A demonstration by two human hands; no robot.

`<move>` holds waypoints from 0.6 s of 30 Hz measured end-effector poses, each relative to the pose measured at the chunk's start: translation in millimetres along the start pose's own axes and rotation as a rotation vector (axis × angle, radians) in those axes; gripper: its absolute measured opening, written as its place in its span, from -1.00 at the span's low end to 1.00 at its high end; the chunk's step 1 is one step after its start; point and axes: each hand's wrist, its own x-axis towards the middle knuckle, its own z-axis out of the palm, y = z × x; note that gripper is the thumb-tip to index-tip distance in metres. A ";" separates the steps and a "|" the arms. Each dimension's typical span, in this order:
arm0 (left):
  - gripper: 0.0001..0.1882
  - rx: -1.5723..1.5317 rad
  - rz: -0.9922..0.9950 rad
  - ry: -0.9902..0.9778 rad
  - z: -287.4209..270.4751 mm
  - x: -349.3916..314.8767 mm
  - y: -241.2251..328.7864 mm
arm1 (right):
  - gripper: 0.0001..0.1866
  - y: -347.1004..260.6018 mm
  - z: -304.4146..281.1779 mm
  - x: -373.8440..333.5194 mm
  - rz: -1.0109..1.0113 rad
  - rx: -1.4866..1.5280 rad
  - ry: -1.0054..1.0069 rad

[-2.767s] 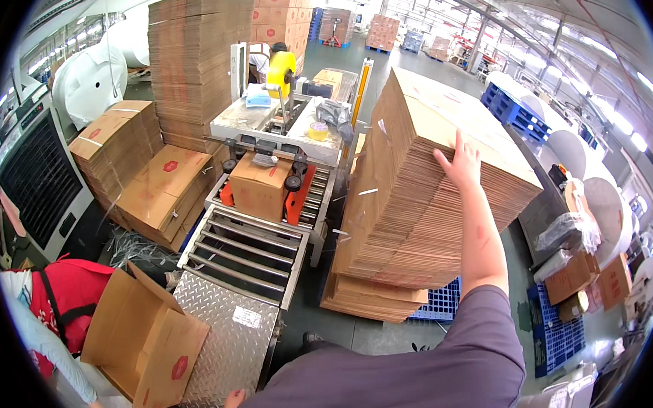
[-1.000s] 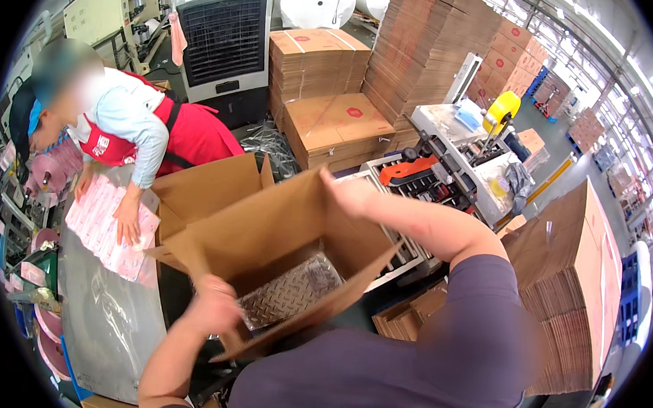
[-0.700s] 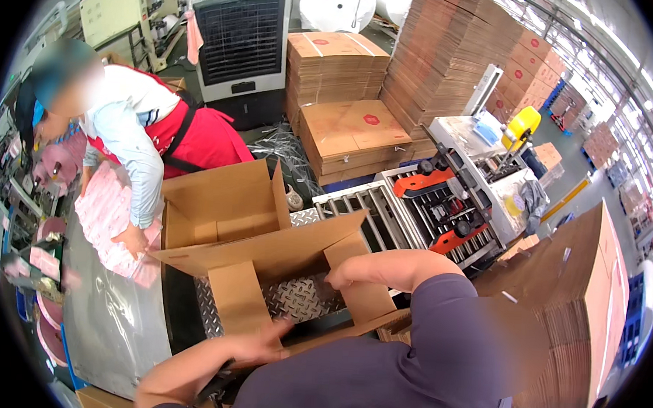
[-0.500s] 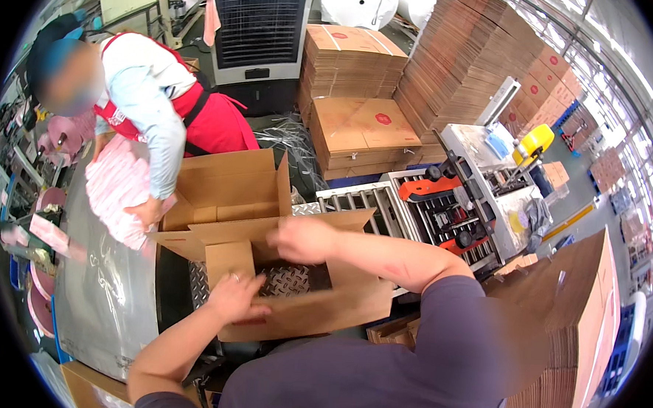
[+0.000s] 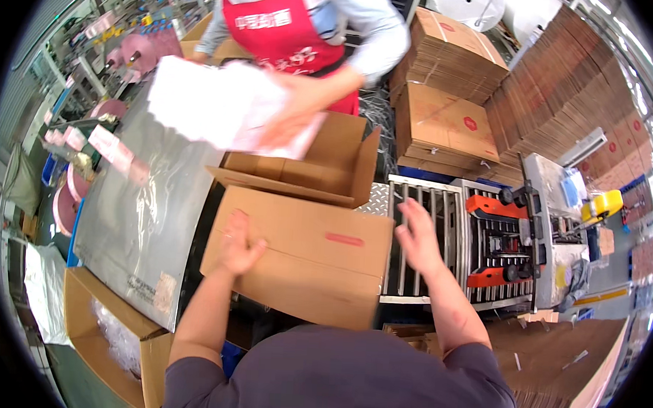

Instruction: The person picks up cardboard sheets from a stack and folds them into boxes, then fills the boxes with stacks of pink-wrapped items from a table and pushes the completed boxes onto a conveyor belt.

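One palm on the box, the other reaching out over the rollers

The closed carton (image 5: 299, 252) lies right in front of the worker, its top flaps meeting along a seam. The left hand (image 5: 242, 244) rests on its upper face toward the left end, palm down, fingers spread, gripping nothing. The right hand (image 5: 419, 238) is open too — fingers fanned, nothing in it — just past the carton's right end, above the roller conveyor (image 5: 417, 300).

From where I stand, this looks like the squaring-up step: flaps folded, box being lined up with the rollers. The next move would call for a palm on the top to keep the flaps down and a steady push or guide rightward, straight enough to meet the gap between the orange guides (image 5: 498, 206). I see no tape on the seam, so a hard shove might let it spring up.

As for edges, the far side sits tight against the open carton (image 5: 333, 156), where a co-worker (image 5: 284, 24) swings a pale pink bundle (image 5: 213, 106) close by; I'd not turn the box that way. To the left there's a narrow dark gap, then the metal table (image 5: 141, 216). The near edge almost meets the worker's shirt (image 5: 347, 371). The real room is to the right — along the bars, where only that hovering hand is in the way.
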 end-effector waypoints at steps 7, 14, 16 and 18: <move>-0.10 -0.455 -0.439 -0.066 12.5 40.3 -126.0 | -0.09 114.0 136.4 -153.0 1.376 1.106 -0.305; 0.14 -1.545 -0.447 -0.878 8.8 22.6 -45.5 | -0.46 -55.4 -27.8 -84.6 0.661 1.062 -0.056; 0.11 -1.541 -0.462 -0.844 -0.1 27.2 -42.0 | -0.34 -89.0 -8.1 -68.1 0.651 1.150 -0.155; 0.08 -1.481 -0.505 -0.754 24.3 38.2 -56.8 | -0.31 -111.0 48.2 -46.3 0.625 1.161 -0.320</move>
